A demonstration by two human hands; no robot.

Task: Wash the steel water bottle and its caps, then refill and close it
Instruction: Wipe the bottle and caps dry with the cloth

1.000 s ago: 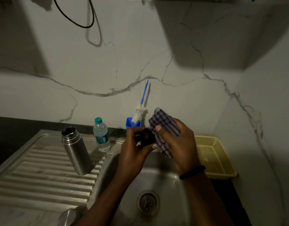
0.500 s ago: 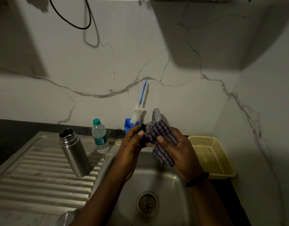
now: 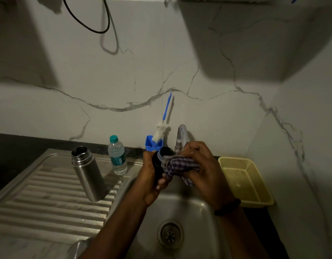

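Dim marble-walled kitchen, steel sink basin below. Left hand wraps the dark round bottle cap; right hand bunches a checked purple cloth against it, both over the basin. Open steel water bottle stands upright on the ribbed drainboard, left of the hands, nearer the left. Clear plastic bottle behind it, yellow basket right.

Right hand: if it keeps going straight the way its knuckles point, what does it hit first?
Probably the tap: the right hand, gripping the checked cloth, points up toward the wall, with the spout just beyond its knuckles. Depth is unclear.
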